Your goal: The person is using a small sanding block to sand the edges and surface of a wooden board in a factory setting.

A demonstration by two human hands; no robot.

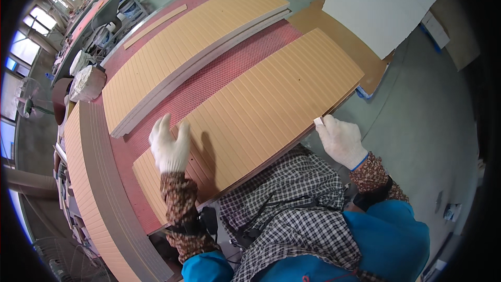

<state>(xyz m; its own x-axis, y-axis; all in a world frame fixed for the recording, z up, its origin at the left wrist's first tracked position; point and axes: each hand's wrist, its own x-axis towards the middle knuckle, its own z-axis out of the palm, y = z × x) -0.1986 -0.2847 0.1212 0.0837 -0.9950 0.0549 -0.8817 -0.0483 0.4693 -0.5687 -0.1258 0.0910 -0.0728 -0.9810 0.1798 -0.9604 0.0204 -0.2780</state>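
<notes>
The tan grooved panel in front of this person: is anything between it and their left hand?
Nothing visible: the gloved left hand hovers open over the panel. The right hand holds a small white piece by the panel's near edge, farther right.

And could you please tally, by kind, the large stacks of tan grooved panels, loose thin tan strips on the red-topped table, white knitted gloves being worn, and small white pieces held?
Large stacks of tan grooved panels: 3
Loose thin tan strip: 1
White knitted gloves: 2
Small white piece: 1
Total: 7
</notes>
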